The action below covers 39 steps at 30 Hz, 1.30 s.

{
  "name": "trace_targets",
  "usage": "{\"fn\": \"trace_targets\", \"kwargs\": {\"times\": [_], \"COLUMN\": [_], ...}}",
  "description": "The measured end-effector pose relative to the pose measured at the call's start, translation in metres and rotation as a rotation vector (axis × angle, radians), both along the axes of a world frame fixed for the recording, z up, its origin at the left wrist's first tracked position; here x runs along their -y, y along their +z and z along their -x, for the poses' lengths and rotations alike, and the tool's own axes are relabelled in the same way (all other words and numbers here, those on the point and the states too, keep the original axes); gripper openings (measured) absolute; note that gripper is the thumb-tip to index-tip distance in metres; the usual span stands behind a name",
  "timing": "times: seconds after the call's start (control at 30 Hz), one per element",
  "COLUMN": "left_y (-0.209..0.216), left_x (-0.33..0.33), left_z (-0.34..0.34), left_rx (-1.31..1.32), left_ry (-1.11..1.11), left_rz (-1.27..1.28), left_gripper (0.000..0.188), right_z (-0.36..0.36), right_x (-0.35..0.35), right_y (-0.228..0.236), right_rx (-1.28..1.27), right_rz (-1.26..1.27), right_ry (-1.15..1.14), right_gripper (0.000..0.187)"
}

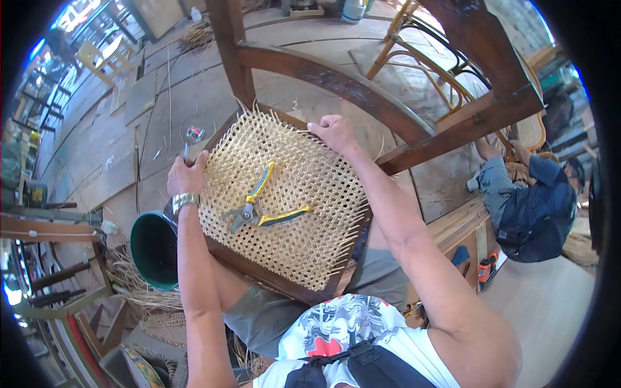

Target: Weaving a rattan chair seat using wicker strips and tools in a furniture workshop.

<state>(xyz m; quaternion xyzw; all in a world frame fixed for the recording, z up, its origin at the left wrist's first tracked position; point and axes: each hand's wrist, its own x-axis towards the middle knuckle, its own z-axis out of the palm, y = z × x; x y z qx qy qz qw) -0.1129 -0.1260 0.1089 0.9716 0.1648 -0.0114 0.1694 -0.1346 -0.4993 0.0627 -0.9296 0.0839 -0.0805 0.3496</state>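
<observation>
Webbing of woven cane was laid over the seat frame of a dark wooden chair. Loose strand ends were spread past the weave at the right and far sides; slack was probably allowed there for edge work.

Seat was placed over the thighs, with the backrest rail pointed away from the body. Likely chosen so the panel was propped by the legs and both sides were within reach.

Left grip: closed around the handle of a metal-headed tool, probably a hammer, at the panel's left edge. Head was pointed up and outward, presumably so the cane was not snagged.

Right grip: fingers were curled at the far edge, apparently so that edge could be steadied. Whether strands were pinched could not be told.

Pruning shears were set on the webbing, handles spread, held by neither grip; probably parked there for quick pickup. Green bucket was stood beside the left forearm, clear of the panel.
</observation>
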Motion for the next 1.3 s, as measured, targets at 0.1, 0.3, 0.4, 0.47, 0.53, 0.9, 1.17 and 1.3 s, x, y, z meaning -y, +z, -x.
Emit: {"fn": "trace_targets", "kwargs": {"times": [0.1,0.3,0.4,0.47,0.53,0.9,1.17,1.3], "left_y": [-0.016,0.025,0.037,0.031,0.031,0.019,0.002,-0.008], "left_x": [-0.014,0.041,0.083,0.112,0.129,0.131,0.255,0.262], "left_z": [-0.001,0.012,0.017,0.008,0.005,-0.029,-0.093,-0.111], "left_rx": [0.277,0.257,-0.195,-0.319,-0.303,-0.083,-0.039,-0.342], "left_ry": [-0.119,-0.225,-0.181,-0.182,-0.240,-0.799,-1.231,-1.434], "left_rz": [0.007,1.288,1.806,1.940,1.831,0.454,0.017,0.030], "left_gripper": [0.047,0.043,0.049,0.049,0.048,0.030,0.039,0.039], "right_z": [0.005,0.019,0.020,0.016,0.017,0.106,0.100,0.099], "right_x": [0.003,0.005,0.004,0.005,-0.005,-0.103,-0.079,-0.018], "right_y": [0.004,0.023,0.020,0.020,0.025,0.047,0.074,0.093], "right_rx": [-0.021,-0.103,-0.035,-0.113,-0.201,0.161,0.058,-0.075], "right_rz": [-0.044,0.301,0.276,0.266,0.240,0.522,0.389,0.231], "right_ry": [-0.005,0.142,0.121,0.125,0.150,1.011,0.973,0.775], "right_gripper": [0.045,0.028,0.028,0.029,0.030,0.112,0.067,0.057]}}
